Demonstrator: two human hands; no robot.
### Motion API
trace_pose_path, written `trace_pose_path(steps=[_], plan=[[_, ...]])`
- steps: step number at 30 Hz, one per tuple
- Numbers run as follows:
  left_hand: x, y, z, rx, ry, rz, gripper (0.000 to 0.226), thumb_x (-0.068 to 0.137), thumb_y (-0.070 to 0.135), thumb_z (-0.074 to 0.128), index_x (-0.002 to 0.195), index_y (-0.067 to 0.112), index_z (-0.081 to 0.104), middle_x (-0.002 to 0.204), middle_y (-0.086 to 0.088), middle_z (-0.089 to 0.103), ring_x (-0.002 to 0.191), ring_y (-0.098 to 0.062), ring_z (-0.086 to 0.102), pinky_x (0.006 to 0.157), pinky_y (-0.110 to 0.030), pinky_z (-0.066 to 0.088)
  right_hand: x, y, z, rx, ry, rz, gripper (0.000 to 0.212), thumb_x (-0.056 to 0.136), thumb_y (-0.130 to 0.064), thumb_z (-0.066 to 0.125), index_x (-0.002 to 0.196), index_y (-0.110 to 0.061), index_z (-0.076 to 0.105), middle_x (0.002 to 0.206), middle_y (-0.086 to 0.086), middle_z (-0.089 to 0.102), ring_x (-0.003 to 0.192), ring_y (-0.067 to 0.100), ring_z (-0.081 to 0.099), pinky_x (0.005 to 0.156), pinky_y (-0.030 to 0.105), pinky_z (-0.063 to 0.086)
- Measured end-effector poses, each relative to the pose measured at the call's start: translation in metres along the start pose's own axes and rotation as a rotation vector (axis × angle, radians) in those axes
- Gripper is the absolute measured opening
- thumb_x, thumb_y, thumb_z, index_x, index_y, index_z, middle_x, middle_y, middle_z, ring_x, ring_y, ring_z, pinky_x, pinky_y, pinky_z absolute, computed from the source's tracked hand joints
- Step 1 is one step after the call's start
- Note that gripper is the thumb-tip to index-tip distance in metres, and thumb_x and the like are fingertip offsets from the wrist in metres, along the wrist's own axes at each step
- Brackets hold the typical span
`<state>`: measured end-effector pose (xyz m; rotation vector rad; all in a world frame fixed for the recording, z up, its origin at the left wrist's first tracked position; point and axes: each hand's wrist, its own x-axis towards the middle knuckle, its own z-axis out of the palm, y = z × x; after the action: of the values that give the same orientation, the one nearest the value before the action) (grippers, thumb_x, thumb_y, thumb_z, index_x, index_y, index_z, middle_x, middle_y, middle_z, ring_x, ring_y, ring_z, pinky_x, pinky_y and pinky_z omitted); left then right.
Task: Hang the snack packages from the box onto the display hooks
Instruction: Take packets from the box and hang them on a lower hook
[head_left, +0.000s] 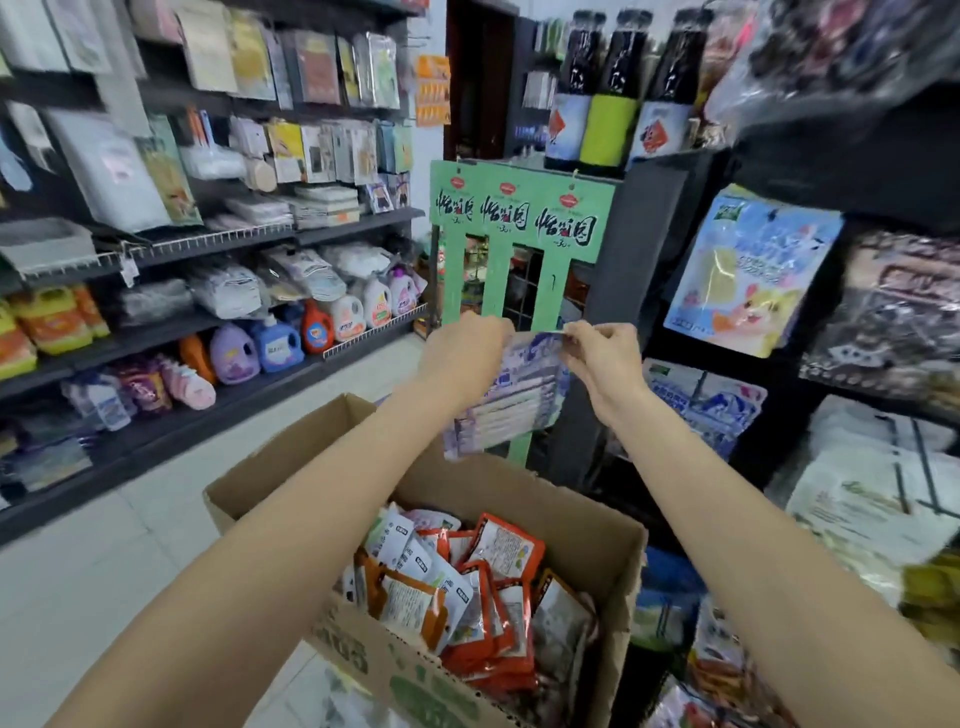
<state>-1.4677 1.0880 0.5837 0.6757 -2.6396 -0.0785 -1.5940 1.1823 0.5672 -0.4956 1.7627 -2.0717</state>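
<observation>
I hold a purple and white snack package (511, 400) up by its top edge, above the open cardboard box (597, 525). My left hand (465, 353) pinches the package's top left corner and my right hand (605, 353) pinches its top right corner. The package hangs in front of a green display board (519, 218) with black lettering and a dark wire grid behind its openings. The hooks themselves are too small to make out. Several orange and white snack packages (483, 587) fill the box below my arms.
Dark shelves with detergent bottles (317, 322) and packaged goods run along the left. On the right, racks carry hanging bags, such as a blue and yellow bag (748, 275). Three dark bottles (613, 88) stand above the green board. Pale floor tiles (130, 545) lie left of the box.
</observation>
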Motion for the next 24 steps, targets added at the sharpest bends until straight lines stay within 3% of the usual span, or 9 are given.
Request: trace_pose_path(steps=[2, 3, 5, 8, 11, 15, 18, 22, 24], plan=[[0.014, 0.017, -0.003, -0.024, 0.07, 0.048, 0.024, 0.094, 0.003, 0.043, 0.105, 0.015, 0.06, 0.083, -0.011, 0.06, 0.077, -0.031, 0.06, 0.064, -0.034, 0.048, 0.0, -0.013, -0.026, -0.203, -0.007, -0.1, 0.063, 0.076, -0.026, 0.074, 0.125, -0.03, 0.034, 0.131, 0.011, 0.038, 0.11, 0.027, 0.053, 0.091, 0.04, 0.051], [0.021, 0.027, -0.003, -0.034, 0.089, 0.069, 0.023, 0.094, 0.005, 0.043, 0.105, 0.016, 0.06, 0.083, -0.012, 0.06, 0.076, -0.03, 0.06, 0.063, -0.033, 0.047, 0.0, -0.019, -0.039, -0.313, -0.016, -0.171, 0.07, 0.077, -0.026, 0.075, 0.131, -0.034, 0.031, 0.136, 0.01, 0.035, 0.116, 0.026, 0.049, 0.096, 0.043, 0.048], [0.036, 0.049, 0.002, -0.067, 0.108, 0.117, 0.022, 0.094, 0.007, 0.044, 0.106, 0.015, 0.061, 0.087, -0.015, 0.065, 0.079, -0.031, 0.062, 0.069, -0.035, 0.051, -0.003, -0.027, -0.066, -0.47, -0.038, -0.285, 0.056, 0.08, -0.022, 0.074, 0.125, -0.027, 0.041, 0.129, 0.005, 0.041, 0.116, 0.025, 0.049, 0.096, 0.042, 0.047], [0.053, 0.083, 0.011, -0.133, 0.103, 0.218, 0.034, 0.091, -0.001, 0.045, 0.114, 0.017, 0.061, 0.096, -0.014, 0.068, 0.086, -0.032, 0.063, 0.073, -0.038, 0.051, -0.004, -0.034, -0.109, -0.537, 0.064, -0.354, 0.021, 0.085, -0.018, 0.069, 0.09, -0.019, 0.049, 0.092, -0.011, 0.05, 0.099, 0.026, 0.057, 0.081, 0.036, 0.048], [0.066, 0.113, 0.028, -0.038, 0.066, 0.328, 0.045, 0.085, -0.007, 0.046, 0.119, 0.02, 0.058, 0.102, -0.011, 0.068, 0.091, -0.031, 0.062, 0.072, -0.038, 0.05, 0.001, -0.03, -0.15, -0.6, 0.123, -0.326, 0.03, 0.086, -0.022, 0.068, 0.07, -0.024, 0.042, 0.077, -0.008, 0.053, 0.085, 0.025, 0.059, 0.079, 0.044, 0.049], [0.083, 0.134, 0.059, -0.075, -0.021, 0.427, 0.029, 0.097, 0.016, 0.045, 0.121, 0.022, 0.061, 0.109, -0.01, 0.063, 0.101, -0.03, 0.059, 0.082, -0.036, 0.043, 0.007, -0.012, -0.19, -0.761, 0.102, -0.246, 0.03, 0.09, -0.025, 0.063, 0.071, -0.021, 0.04, 0.081, 0.008, 0.057, 0.082, 0.029, 0.06, 0.066, 0.035, 0.044], [0.087, 0.139, 0.085, -0.091, -0.098, 0.488, 0.025, 0.098, 0.025, 0.045, 0.111, 0.02, 0.066, 0.103, -0.008, 0.066, 0.098, -0.027, 0.058, 0.086, -0.033, 0.038, 0.014, 0.003, -0.207, -1.064, 0.079, -0.225, 0.016, 0.094, -0.027, 0.057, 0.084, -0.017, 0.05, 0.087, 0.011, 0.058, 0.08, 0.028, 0.057, 0.057, 0.033, 0.038], [0.083, 0.144, 0.121, -0.173, -0.135, 0.446, 0.021, 0.094, 0.029, 0.054, 0.1, 0.019, 0.071, 0.096, 0.0, 0.072, 0.091, -0.021, 0.063, 0.088, -0.036, 0.045, 0.024, 0.022, -0.216, -1.167, 0.02, -0.225, 0.022, 0.092, -0.031, 0.06, 0.094, -0.011, 0.069, 0.098, 0.007, 0.07, 0.099, 0.025, 0.061, 0.082, 0.04, 0.051], [0.082, 0.151, 0.133, -0.234, -0.164, 0.401, 0.018, 0.091, 0.031, 0.059, 0.096, 0.02, 0.072, 0.093, 0.001, 0.073, 0.087, -0.02, 0.066, 0.087, -0.036, 0.047, 0.026, 0.029, -0.217, -1.137, -0.019, -0.231, 0.023, 0.093, -0.031, 0.058, 0.09, -0.014, 0.073, 0.089, 0.001, 0.07, 0.082, 0.013, 0.063, 0.079, 0.034, 0.051]])
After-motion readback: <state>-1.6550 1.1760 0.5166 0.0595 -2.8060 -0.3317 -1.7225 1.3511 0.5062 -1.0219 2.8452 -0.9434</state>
